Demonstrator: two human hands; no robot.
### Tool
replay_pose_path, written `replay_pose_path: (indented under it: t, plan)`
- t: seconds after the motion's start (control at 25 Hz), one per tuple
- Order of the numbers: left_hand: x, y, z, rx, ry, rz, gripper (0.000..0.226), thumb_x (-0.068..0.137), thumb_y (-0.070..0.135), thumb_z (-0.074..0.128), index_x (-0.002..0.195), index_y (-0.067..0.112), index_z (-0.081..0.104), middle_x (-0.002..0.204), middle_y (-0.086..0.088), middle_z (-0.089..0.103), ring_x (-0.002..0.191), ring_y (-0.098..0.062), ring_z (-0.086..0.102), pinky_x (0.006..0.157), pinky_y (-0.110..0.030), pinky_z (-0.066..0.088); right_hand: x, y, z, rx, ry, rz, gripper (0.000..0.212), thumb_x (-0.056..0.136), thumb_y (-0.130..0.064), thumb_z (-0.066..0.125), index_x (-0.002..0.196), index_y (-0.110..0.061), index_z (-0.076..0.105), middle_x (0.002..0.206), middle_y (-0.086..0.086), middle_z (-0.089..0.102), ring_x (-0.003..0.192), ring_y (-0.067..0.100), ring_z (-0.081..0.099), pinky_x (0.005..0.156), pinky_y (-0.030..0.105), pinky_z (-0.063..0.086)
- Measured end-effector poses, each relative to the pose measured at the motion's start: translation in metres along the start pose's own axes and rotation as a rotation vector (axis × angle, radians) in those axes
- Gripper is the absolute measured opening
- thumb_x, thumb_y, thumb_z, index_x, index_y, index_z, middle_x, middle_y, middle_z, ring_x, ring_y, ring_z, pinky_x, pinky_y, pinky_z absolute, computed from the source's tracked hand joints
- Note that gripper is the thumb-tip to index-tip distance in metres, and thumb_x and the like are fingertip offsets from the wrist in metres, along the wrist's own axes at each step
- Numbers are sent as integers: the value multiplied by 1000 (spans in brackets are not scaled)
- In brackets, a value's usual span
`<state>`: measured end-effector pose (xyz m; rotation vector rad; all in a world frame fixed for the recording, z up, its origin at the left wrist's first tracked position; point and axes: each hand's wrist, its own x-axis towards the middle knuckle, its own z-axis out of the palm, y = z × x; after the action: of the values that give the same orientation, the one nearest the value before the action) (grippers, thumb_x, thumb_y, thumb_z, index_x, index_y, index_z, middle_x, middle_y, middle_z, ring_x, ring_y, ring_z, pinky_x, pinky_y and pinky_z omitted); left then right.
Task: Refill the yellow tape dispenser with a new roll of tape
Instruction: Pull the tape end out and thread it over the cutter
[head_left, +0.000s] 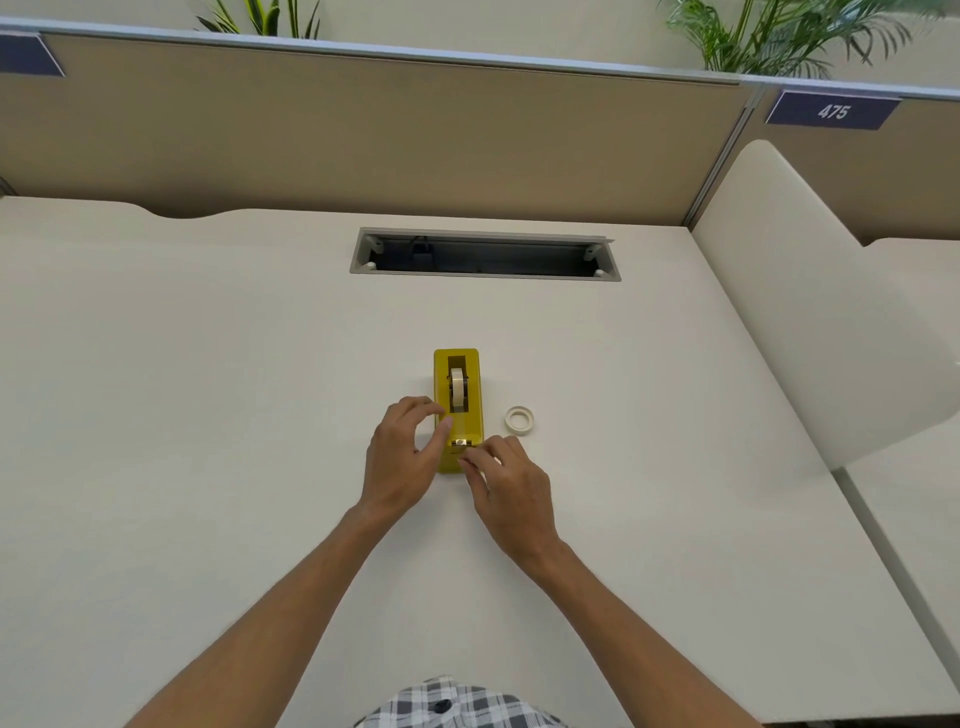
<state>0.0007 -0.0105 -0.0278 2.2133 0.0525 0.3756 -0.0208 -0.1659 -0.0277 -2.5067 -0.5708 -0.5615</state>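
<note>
Yellow tape dispenser (457, 410) lengthwise away from person, cutter end nearest, left hand (402, 457) loosely curled against its side, right hand (511, 483) fingertips at cutter, pinch unclear, spare tape roll (519, 419) flat beside, on white desk (208, 389), beige partition (363, 130) behind.

Yellow tape dispensers (457, 410): one, in the middle of the surface (208, 415)
Tape rolls: two, one roll inside the dispenser (457, 386), one loose roll (519, 419) lying just to its right
Hands: two, a left hand (400, 457) and a right hand (511, 488)
Green plants: two, far left (265, 18) and far right (795, 36)
Number signs (832, 110): one, far right, reading 475
</note>
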Motion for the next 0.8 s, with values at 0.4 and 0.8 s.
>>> replay_pose_path:
  t: [0.4,0.8]
  plan:
    - [-24,0,3,-19,-62,64,29,86,26,67,110,11,67,110,-4,66,99,-13,59,80,-27,55,-5,7,9,-64,52,-72,9,87,-19,70,94,-13,72,79,2,66,68,16,56,50,26,48]
    - [-24,2,1,61,-59,102,35,82,30,71,110,10,67,110,-6,67,100,-17,61,80,-22,49,-7,11,4,81,76,122,18,85,-26,71,98,-13,69,96,2,69,85,14,62,64,24,54]
